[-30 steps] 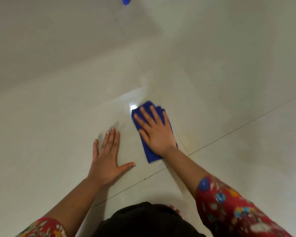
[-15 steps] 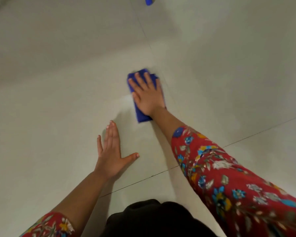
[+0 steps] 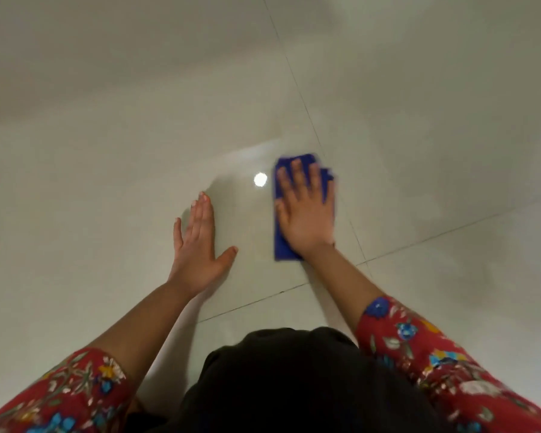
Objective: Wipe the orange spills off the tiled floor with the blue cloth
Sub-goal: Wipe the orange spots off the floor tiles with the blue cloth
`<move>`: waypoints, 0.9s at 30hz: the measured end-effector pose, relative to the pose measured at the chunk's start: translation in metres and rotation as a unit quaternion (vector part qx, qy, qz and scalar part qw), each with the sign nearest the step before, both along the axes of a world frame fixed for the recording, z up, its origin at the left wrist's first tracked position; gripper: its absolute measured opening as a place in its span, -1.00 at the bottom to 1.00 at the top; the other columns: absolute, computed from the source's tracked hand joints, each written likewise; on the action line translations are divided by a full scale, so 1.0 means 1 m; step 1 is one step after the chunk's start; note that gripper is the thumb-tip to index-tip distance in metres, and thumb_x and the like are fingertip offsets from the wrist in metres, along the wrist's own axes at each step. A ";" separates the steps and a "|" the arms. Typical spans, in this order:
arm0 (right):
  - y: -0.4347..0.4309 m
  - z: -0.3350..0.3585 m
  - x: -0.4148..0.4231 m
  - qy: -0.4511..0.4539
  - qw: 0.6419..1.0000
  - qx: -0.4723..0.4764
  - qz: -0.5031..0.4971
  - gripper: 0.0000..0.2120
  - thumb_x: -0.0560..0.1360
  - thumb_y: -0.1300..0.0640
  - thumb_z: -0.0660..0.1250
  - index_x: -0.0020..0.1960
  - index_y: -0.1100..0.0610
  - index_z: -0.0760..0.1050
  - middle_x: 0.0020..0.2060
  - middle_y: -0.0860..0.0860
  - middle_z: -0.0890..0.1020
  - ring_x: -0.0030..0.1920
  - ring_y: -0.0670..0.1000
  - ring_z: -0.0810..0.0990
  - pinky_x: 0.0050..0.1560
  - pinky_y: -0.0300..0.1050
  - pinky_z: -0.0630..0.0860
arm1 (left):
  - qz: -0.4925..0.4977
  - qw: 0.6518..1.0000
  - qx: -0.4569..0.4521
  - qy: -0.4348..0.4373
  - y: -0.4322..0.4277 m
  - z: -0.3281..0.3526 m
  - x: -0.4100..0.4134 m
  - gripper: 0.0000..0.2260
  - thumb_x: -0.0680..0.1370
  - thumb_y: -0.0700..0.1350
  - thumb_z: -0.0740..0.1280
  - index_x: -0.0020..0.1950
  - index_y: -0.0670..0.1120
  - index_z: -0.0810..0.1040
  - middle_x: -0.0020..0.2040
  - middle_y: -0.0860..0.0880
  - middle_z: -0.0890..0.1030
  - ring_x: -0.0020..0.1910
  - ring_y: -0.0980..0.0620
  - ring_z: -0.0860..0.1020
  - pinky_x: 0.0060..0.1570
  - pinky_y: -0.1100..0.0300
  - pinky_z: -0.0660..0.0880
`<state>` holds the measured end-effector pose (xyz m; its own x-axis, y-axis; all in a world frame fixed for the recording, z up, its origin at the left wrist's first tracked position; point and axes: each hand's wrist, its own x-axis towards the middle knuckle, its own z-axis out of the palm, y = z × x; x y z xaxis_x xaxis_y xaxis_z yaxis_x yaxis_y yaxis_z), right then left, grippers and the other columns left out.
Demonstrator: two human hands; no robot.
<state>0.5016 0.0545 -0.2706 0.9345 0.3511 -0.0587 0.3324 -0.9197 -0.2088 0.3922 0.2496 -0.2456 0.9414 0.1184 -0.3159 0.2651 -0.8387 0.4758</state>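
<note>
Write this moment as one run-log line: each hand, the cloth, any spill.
left hand: flat on tiled floor, empty | right hand: flat, pressing blue cloth onto floor | orange spill: none visible

Folded blue cloth (image 3: pixel 282 248) flat on tiled floor (image 3: pixel 107 170)

Cloth (image 3: pixel 282 249) flat on floor (image 3: pixel 107 182). Right hand (image 3: pixel 305 214) flat on top of cloth, fingers toward 12 o'clock. Left hand (image 3: pixel 197 245) flat on floor at 8 o'clock of cloth, apart from it, thumb toward cloth. Light reflection (image 3: pixel 260 179) just beside cloth at 10 o'clock. Tile joint crossing (image 3: pixel 361 263) near cloth at 4 o'clock.
</note>
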 end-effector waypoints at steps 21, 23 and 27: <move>-0.198 -0.002 -0.048 0.018 0.962 -0.051 -0.269 -0.44 0.59 -0.16 -0.03 0.57 -0.10 0.05 0.57 0.00 0.11 0.57 0.14 0.00 0.48 0.27 0.04 | -0.090 0.996 0.004 -0.019 -0.079 -0.009 0.066 -0.20 0.55 0.09 0.26 0.57 -0.04 -0.20 0.54 0.07 -0.31 0.52 0.08 -0.30 0.47 0.07 -0.21; -0.211 -0.004 -0.004 0.030 0.928 -0.050 -0.369 -0.43 0.60 -0.17 -0.13 0.59 -0.09 -0.04 0.59 -0.01 0.03 0.57 0.14 -0.06 0.49 0.27 -0.02 | -0.092 0.995 0.007 -0.021 -0.083 -0.009 0.072 -0.19 0.55 0.11 0.26 0.57 -0.03 -0.22 0.53 0.08 -0.33 0.52 0.10 -0.32 0.46 0.08 -0.24; -0.157 0.001 0.033 0.018 0.963 -0.030 -0.266 -0.44 0.60 -0.07 -0.10 0.58 0.00 0.08 0.57 0.05 0.12 0.56 0.18 0.02 0.51 0.19 0.03 | -0.133 0.991 0.008 -0.031 -0.100 -0.008 0.091 -0.17 0.54 0.17 0.25 0.57 -0.02 -0.24 0.55 0.07 -0.32 0.52 0.09 -0.32 0.47 0.07 -0.25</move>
